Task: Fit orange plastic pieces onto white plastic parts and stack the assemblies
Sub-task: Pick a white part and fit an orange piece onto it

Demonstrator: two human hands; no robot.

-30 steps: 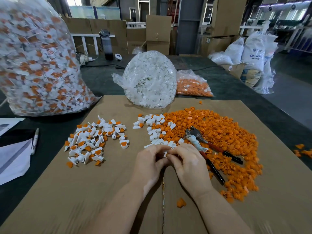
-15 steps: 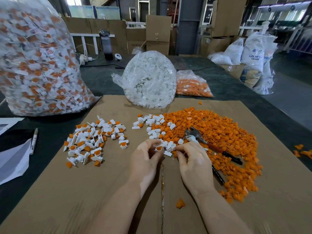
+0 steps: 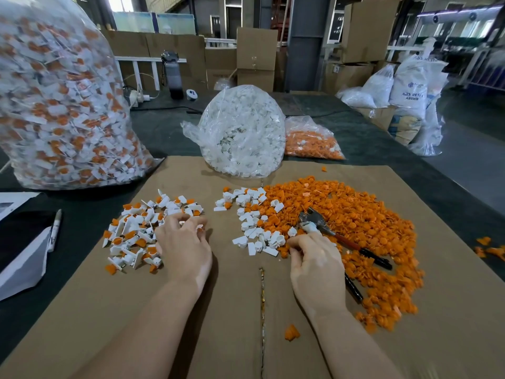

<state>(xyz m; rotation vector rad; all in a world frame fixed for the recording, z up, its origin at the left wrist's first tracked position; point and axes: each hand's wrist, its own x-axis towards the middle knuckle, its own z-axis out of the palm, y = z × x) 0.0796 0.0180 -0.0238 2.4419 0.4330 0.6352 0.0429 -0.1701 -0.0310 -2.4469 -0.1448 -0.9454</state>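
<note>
A pair of pliers [image 3: 341,239] with dark handles lies on the brown cardboard sheet [image 3: 82,310], its jaws wrapped in pale tape. Left of the sheet, on the dark green table [image 3: 382,149], lie a marker pen [image 3: 54,231] and white papers [image 3: 21,258]. Beyond the sheet's far edge a dark water bottle [image 3: 172,75] stands upright, with a small white round device [image 3: 191,94] just to its right and a white power strip [image 3: 138,96] to its left. Farther back stand stacked cardboard boxes [image 3: 255,58], and off the sheet's far right corner white resin sacks [image 3: 412,86] are piled.
</note>
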